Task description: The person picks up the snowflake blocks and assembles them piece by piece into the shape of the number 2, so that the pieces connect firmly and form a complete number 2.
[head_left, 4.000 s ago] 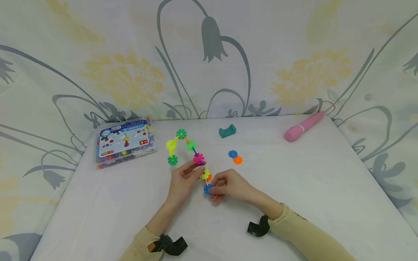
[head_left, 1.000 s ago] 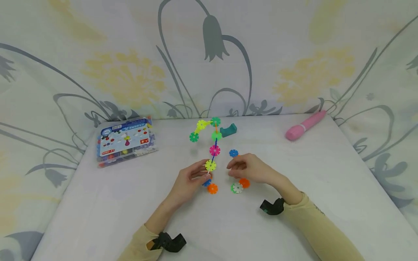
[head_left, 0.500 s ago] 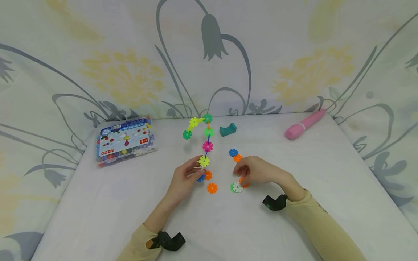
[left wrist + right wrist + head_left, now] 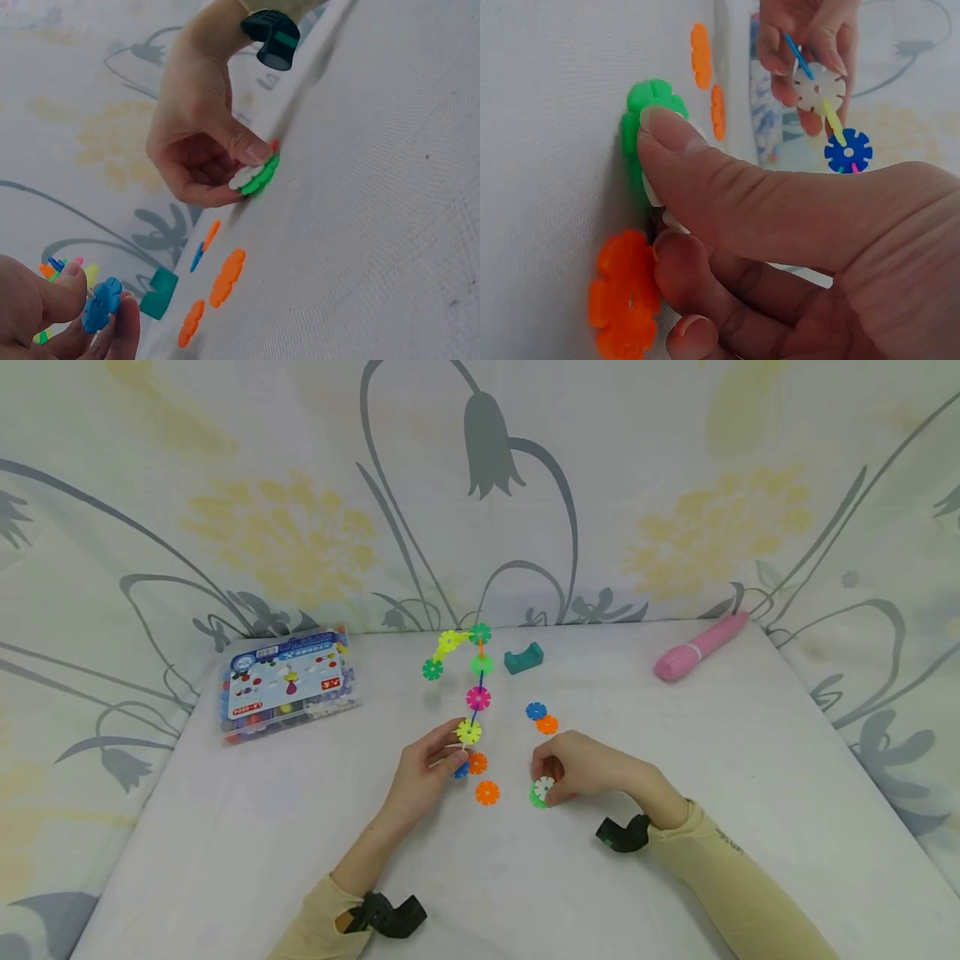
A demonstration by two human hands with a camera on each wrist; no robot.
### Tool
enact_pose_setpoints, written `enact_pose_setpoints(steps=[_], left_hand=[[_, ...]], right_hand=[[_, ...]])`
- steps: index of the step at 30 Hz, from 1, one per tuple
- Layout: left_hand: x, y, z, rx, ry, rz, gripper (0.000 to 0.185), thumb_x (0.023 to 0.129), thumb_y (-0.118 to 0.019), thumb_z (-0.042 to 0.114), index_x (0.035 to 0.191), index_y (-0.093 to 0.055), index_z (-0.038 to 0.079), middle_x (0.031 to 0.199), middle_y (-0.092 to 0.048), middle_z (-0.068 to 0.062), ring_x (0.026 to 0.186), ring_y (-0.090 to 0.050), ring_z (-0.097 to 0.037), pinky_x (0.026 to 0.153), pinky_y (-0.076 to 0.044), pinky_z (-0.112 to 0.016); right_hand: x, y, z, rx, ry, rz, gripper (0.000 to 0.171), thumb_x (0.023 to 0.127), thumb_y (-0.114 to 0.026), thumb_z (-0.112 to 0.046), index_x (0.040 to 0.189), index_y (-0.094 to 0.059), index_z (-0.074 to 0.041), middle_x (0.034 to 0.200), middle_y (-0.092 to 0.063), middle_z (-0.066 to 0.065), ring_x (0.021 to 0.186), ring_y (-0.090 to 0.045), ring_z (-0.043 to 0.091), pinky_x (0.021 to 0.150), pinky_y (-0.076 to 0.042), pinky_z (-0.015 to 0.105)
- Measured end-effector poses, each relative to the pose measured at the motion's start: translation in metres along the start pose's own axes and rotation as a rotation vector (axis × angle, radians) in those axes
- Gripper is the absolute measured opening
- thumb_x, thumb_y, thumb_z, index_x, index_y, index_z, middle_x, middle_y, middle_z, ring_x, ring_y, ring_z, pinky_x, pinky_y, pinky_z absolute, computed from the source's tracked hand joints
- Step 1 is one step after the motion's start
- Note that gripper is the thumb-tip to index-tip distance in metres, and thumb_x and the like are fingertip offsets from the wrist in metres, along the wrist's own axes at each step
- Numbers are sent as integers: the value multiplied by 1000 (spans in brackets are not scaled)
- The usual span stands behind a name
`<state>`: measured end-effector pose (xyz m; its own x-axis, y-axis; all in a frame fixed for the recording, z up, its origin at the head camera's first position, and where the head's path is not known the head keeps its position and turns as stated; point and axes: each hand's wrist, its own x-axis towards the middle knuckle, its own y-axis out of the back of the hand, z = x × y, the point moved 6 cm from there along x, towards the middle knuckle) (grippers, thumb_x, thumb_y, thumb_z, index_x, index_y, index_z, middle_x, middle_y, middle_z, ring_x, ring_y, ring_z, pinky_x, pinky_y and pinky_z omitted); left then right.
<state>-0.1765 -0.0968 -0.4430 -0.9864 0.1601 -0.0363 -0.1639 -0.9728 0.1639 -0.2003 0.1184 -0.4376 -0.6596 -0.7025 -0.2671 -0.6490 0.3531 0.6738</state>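
Note:
My left hand (image 4: 423,777) pinches the lower end of a chain of snowflake discs, by the blue disc (image 4: 101,306) and a white connector. The chain runs up from there through a yellow disc (image 4: 469,731), a pink disc (image 4: 477,698) and green ones, then bends left. On the table's right side my right hand (image 4: 581,766) has thumb and curled fingers at a white snowflake disc (image 4: 544,788), which overlaps a green disc (image 4: 655,97). The thumb lies over the white disc's edge. Beside these fingers lies an orange disc (image 4: 622,300), mostly hidden in the head view.
Between the hands lie loose orange discs (image 4: 487,793). A blue disc (image 4: 536,711) touches an orange disc (image 4: 547,725) farther back. Behind them sit a teal curved block (image 4: 523,658) and a pink cylindrical tool (image 4: 697,648). A clear parts box (image 4: 291,685) stands back left.
The chain, once lower left with both hands on it, now stands upright in my left hand. My right hand let go of it and has moved right, then down to the white disc.

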Motion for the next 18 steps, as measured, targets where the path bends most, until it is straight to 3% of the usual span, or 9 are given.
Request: enact_pose_setpoints(steps=[4, 8, 14, 18], left_hand=[[0, -1, -1, 3, 0, 2, 48, 95, -64, 1, 142, -55, 8, 122, -68, -18, 109, -67, -30, 94, -54, -27], [-1, -2, -1, -5, -11, -5, 47, 95, -64, 1, 141, -56, 7, 120, -68, -19, 109, -67, -31, 94, -55, -29], [-2, -5, -1, 15, -15, -22, 47, 95, -66, 6, 141, -57, 7, 122, -67, -16, 110, -67, -29, 98, -53, -34], [-3, -7, 0, 22, -12, -36, 46, 96, -67, 10, 141, -57, 9, 122, -68, -15, 110, -67, -28, 97, -54, -36]], right_hand=[[-1, 3, 1, -1, -33, 8, 16, 82, -81, -9, 88, -67, -13, 74, -58, -5, 71, -53, 12, 65, -47, 25], [-1, 8, 1, -25, -42, 77, 11, 84, -80, -12, 89, -70, -14, 71, -57, -6, 70, -53, 12, 65, -46, 25], [-1, 13, -12, 16, 28, 219, 8, 86, -79, -19, 88, -73, -14, 67, -62, -6, 61, -56, 10, 61, -47, 23], [-1, 11, -30, 106, 133, 283, 9, 89, -75, -15, 93, -72, -8, 73, -69, 1, 63, -66, 15, 67, -54, 23]])
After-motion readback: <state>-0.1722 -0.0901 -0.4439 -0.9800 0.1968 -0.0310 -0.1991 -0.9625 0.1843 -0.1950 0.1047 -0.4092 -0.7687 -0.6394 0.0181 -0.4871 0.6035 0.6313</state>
